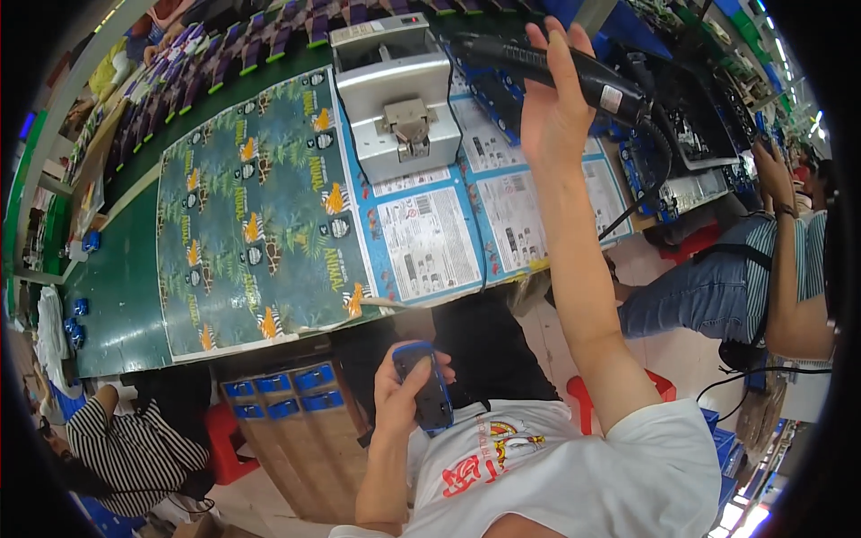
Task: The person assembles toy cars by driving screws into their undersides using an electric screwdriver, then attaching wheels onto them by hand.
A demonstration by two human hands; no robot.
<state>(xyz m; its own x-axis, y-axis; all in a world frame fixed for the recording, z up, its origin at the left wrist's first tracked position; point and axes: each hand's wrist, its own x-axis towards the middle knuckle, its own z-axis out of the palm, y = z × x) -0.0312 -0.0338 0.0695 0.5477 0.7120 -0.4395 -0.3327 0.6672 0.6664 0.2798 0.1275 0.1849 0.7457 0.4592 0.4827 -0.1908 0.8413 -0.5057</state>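
My left hand [403, 399] is closed round a small blue-rimmed toy car part [432, 394], held low in front of my shirt with its black underside showing. My right arm is stretched far forward over the table. At its end my right hand [558, 108] grips a black electric screwdriver [587, 81], which lies slantwise across the fingers with its cord hanging from the right end. To the left of that hand stands a silver screw feeder [404, 108] with a small metal block on its front.
Printed sheets with animal pictures [256, 220] and label sheets [426, 242] cover the green worktable [117, 287]. A cardboard box [296, 457] with several blue parts stands below it. Purple parts [188, 76] line the back. Co-workers sit at left and right; a black tray [691, 117] is at far right.
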